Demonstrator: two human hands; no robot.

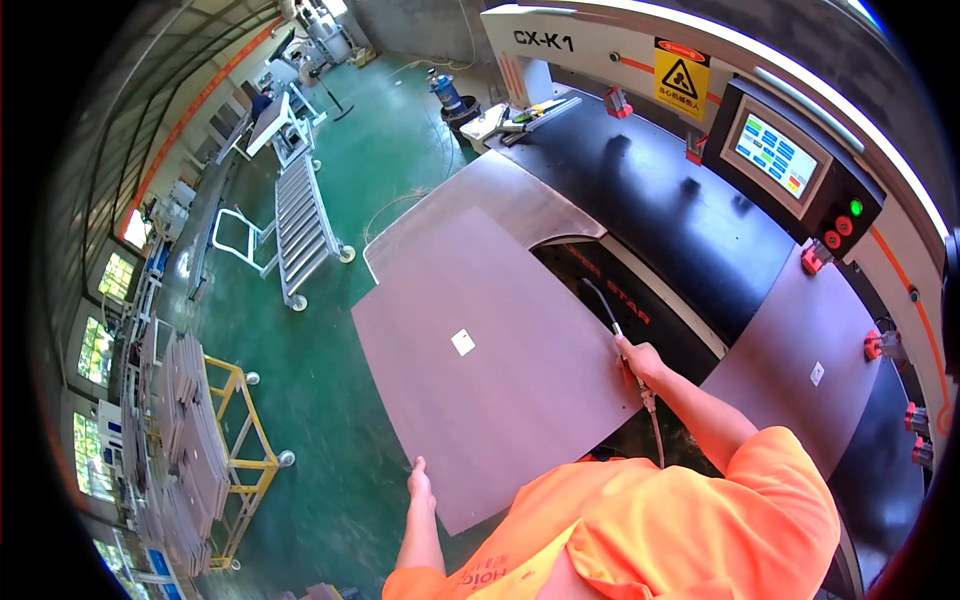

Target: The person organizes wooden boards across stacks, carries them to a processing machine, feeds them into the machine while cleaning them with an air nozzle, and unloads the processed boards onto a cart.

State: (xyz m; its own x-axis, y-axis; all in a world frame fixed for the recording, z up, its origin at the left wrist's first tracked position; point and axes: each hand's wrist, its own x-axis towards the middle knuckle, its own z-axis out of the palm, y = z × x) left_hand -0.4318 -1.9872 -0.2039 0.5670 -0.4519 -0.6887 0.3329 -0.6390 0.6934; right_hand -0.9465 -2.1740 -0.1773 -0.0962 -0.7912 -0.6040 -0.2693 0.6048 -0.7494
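A large brown-grey panel (500, 400) with a small white label (462, 342) lies tilted in front of me, its far end over the metal side table (480, 180). My left hand (420, 486) is at the panel's near left edge, gripping it, with part of the fingers hidden beneath. My right hand (640, 358), at the right edge, is closed around an air blow gun (626, 375). Its thin dark nozzle (600, 300) points away from me, and a hose (657, 430) hangs below. Whether this hand also grips the panel is hidden.
On the right, the machine's black bed (690, 210) holds a second labelled panel (800, 350) beside red clamps (880, 346). A control screen (770, 152) overhangs it. To the left stand a yellow-framed cart (245, 420) with stacked panels (190, 440) and a roller conveyor (305, 225).
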